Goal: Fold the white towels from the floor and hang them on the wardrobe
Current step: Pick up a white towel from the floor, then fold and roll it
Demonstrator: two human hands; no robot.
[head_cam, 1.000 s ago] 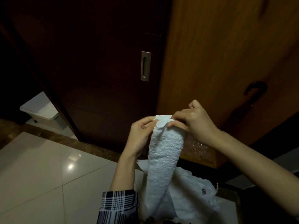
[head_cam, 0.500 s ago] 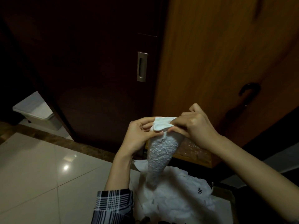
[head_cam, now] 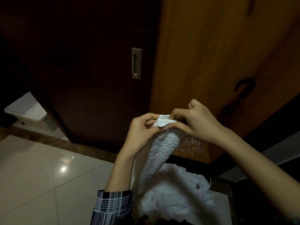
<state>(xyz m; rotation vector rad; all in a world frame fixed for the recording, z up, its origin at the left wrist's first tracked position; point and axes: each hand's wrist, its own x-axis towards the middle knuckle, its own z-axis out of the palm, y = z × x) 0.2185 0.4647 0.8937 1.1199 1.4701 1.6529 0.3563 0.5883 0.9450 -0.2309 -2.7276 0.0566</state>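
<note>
A: Where is the white towel (head_cam: 159, 153)?

B: Up in front of the person, held at its top end. It hangs down as a long narrow bundle, slanting toward the lower left, with its loose end over the pile of white cloth (head_cam: 177, 197) on the floor.

A: What is the left hand (head_cam: 142, 131) doing?

B: Its fingers are curled round the top of the towel from the left side, the thumb lying across the smooth hem. A plaid sleeve (head_cam: 113, 207) covers that forearm lower down.

A: And the right hand (head_cam: 197, 121)?

B: It pinches the same hem from the right, fingers bent, thumb and fingertips closed on the folded edge. The two hands almost meet there.

A: What stands behind them?

B: The wardrobe: a lit wooden door (head_cam: 219, 46) with a dark curved handle (head_cam: 242, 84) at the right, and a much darker panel to its left carrying a recessed metal pull (head_cam: 136, 63).

A: Anything else on the floor?

B: Pale glossy floor tiles (head_cam: 40, 176) at the left, and a white lidded bin (head_cam: 30, 113) beside the dark panel, well apart from the towel. One piece in the cloth pile bears a small dark flower mark (head_cam: 197, 186).
</note>
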